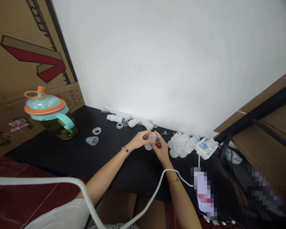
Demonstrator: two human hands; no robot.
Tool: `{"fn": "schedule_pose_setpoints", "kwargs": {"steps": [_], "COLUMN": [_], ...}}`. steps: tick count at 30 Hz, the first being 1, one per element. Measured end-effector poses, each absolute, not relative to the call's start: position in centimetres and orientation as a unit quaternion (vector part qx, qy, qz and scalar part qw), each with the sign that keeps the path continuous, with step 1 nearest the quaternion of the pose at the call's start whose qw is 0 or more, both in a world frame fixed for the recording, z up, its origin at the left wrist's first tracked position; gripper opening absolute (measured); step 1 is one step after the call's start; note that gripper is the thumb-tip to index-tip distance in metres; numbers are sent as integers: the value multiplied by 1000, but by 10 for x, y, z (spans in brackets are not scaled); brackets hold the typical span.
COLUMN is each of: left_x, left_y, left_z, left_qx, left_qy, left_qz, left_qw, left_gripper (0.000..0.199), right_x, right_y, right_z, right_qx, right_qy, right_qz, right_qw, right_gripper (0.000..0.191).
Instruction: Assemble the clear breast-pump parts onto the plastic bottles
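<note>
A small frosted plastic bottle (148,147) with a clear domed cap (153,136) is between my two hands above the black table. My left hand (142,140) grips it from the left, with thumb and fingers closed around its side. From the right, my right hand (162,150) has its fingers closed about the clear cap. Behind my hands, several loose white bottles (114,118) lie near the wall among rings and clear pieces. To the right is a pile of capped frosted bottles (181,144).
On the left lie a white ring (96,130) and a clear cap (92,140), near a large turquoise and orange jug (50,111). A white power strip (207,147) and a phone (205,194) are on the right. A white cable (157,190) loops across the foreground.
</note>
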State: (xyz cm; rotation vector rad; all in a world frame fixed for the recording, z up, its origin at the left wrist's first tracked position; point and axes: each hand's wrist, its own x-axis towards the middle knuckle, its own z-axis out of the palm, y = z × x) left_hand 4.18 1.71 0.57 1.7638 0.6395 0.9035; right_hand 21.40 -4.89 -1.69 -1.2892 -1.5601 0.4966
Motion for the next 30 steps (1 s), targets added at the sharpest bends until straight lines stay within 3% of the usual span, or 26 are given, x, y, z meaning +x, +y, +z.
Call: {"fn": "schedule_pose_setpoints", "kwargs": {"steps": [30], "left_x": [41], "left_y": [18], "left_z": [9], "left_qx": [700], "left_qy": [259], "left_qz": [356], "left_qw": [563], "left_gripper": [35], "right_x": [214], "right_y": [-43], "right_z": [-25], "right_qx": [-526], "right_qy": [-628], "right_qz": [212], "right_qw": [533], "right_gripper": [53]}}
